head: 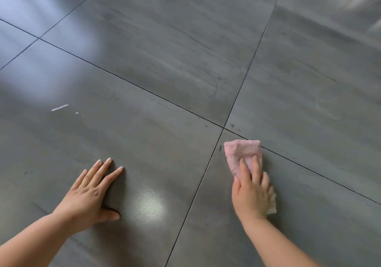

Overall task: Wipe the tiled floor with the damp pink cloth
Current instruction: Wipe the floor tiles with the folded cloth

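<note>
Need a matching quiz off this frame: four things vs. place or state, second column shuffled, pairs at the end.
Things
1. left hand
2. right hand
3. cloth
4. white streak

Place or state
A. pink, lying over a grout line
B. flat on bare tile, fingers spread
C. far left, ahead of the left hand
D. pressing down on the cloth

Pairs: 1-B, 2-D, 3-A, 4-C

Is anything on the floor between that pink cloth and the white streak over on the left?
Nothing visible. Bare tiled floor and one grout line lie between the pink cloth, pressed under the right hand, and the white streak. The left hand rests flat nearer the person, below that path.
</note>
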The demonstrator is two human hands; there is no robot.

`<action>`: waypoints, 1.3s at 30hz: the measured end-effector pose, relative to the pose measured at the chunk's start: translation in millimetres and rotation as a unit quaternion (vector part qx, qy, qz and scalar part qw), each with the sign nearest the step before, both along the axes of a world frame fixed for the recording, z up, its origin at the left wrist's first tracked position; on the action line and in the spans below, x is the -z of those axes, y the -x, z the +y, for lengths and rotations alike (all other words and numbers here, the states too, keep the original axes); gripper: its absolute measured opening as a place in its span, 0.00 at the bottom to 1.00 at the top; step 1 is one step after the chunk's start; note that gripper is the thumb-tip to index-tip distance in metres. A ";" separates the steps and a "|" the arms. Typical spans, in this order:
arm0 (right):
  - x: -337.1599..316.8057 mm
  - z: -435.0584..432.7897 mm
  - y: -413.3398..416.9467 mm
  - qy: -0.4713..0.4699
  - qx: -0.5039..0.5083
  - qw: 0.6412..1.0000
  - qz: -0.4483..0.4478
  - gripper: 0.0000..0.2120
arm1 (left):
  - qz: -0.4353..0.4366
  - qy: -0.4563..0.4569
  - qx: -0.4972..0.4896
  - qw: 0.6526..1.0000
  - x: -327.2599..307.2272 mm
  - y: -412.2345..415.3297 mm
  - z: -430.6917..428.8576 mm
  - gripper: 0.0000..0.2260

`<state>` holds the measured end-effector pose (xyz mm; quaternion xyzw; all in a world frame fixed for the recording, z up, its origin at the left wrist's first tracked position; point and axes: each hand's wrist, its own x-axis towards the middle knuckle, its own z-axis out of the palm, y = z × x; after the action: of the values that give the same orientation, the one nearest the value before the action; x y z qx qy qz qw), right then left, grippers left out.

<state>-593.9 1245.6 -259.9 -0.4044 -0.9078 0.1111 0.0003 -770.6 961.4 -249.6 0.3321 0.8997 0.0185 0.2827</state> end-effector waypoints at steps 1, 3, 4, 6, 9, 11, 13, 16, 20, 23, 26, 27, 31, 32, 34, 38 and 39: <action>6.1 -21.2 -7.9 -0.001 -0.037 0.999 0.007 0.20 | -0.019 0.000 -0.017 1.000 -5.2 -2.9 2.6 0.59; 10.1 -60.3 -1.9 0.014 -0.139 0.990 0.005 0.21 | -0.051 0.016 -0.036 0.998 -14.0 -5.6 9.2 0.57; 5.6 -73.3 8.3 0.025 -0.195 0.981 0.005 0.22 | -0.046 0.025 -0.035 0.998 -15.2 -6.6 11.3 0.56; 2.3 -71.8 31.1 0.000 -0.296 0.955 0.001 0.24 | -0.028 0.040 -0.036 0.998 -16.8 -8.2 12.5 0.52; -3.1 -26.6 52.9 -0.016 -0.255 0.966 -0.045 0.22 | -0.024 0.064 -0.034 0.997 -18.1 -8.2 12.8 0.48; -8.4 4.1 48.6 0.015 -0.127 0.991 -0.027 0.21 | -0.030 0.065 -0.041 0.997 -19.0 -10.2 15.3 0.46; -12.3 19.3 43.4 0.069 0.016 0.996 -0.046 0.23 | -0.026 0.064 -0.052 0.996 -20.1 -12.8 20.7 0.43; -16.6 -6.3 48.5 0.088 0.091 0.990 -0.059 0.26 | -0.017 0.073 -0.064 0.995 -19.8 -18.6 27.3 0.42; -10.5 -78.0 55.4 0.090 -0.248 0.965 -0.005 0.23 | -0.020 0.092 -0.058 0.994 -21.7 -19.7 30.0 0.42; -10.2 -62.4 67.0 0.049 -0.348 0.933 -0.073 0.25 | -0.028 0.100 -0.046 0.993 -25.5 -16.4 29.0 0.43; -9.8 -14.3 77.6 0.069 -0.156 0.985 -0.032 0.23 | -0.040 0.122 -0.026 0.991 -29.2 -12.8 23.9 0.46; -11.1 1.2 79.4 0.084 -0.058 0.994 -0.036 0.23 | -0.045 0.125 -0.025 0.991 -29.8 -12.0 22.5 0.46; -20.9 -17.5 81.1 0.115 0.003 0.989 -0.094 0.26 | -0.049 0.116 -0.030 0.992 -29.6 -7.9 21.8 0.47; -21.8 -39.0 81.0 0.119 -0.071 0.985 -0.102 0.26 | -0.052 0.110 -0.032 0.992 -29.2 -8.5 21.7 0.47; -17.6 -82.5 77.0 0.080 -0.250 0.964 -0.039 0.24 | -0.054 0.099 -0.033 0.993 -28.6 -9.8 20.4 0.47; -13.1 -66.4 86.5 0.042 -0.404 0.913 -0.033 0.25 | -0.037 0.068 -0.056 0.995 -28.8 -12.9 16.1 0.47; -12.5 -48.0 88.6 0.007 -0.351 0.936 -0.015 0.24 | -0.029 0.062 -0.075 0.995 -28.5 -15.0 13.8 0.47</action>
<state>-682.5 1197.6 -247.4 -0.0619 -0.9911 0.1040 -0.0550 -755.6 975.2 -221.0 0.2447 0.9129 -0.0066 0.3267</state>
